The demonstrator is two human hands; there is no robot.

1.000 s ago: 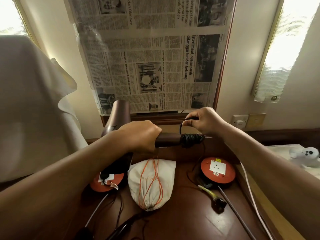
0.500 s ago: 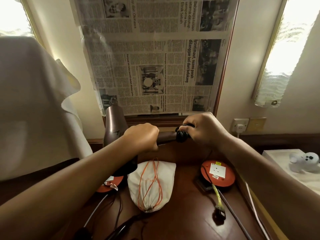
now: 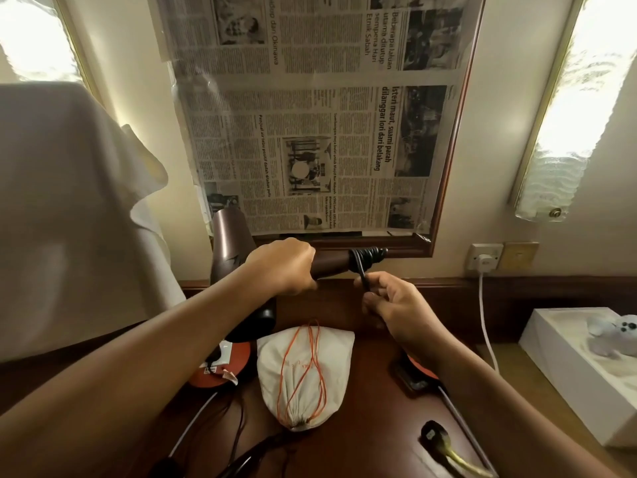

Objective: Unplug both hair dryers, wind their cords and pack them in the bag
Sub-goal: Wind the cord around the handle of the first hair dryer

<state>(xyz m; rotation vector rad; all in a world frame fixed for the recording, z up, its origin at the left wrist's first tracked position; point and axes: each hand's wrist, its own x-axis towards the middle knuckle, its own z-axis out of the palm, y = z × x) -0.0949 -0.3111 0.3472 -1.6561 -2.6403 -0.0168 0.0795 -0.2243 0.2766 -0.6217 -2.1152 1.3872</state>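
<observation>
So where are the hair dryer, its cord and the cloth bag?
hair dryer [image 3: 230, 236]: head view, on its brown barrel.
cord [image 3: 367, 256]: head view, on the black coils round the handle.
cloth bag [image 3: 339, 357]: head view, on its white side.

Brown hair dryer [image 3: 230, 243] held aloft, black cord [image 3: 366, 257] coiled round handle; white drawstring bag [image 3: 305, 374] on desk

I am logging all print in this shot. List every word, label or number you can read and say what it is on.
"Isteri maut, suami parah dilanggar lori dari belakang": headline on the newspaper taped over the mirror, turned sideways.
"Beberapa laluan utama ditutup sempena Hari Etnik Sabah": headline higher up.
"dan Okinawa": end of a headline at upper left.
"Penjual air tebu positif dadah ditahan polis": small headline at left.
Newspaper body text: too small to read.
Labels on the orange cord reel and the black plug: too blurred to read.
</observation>
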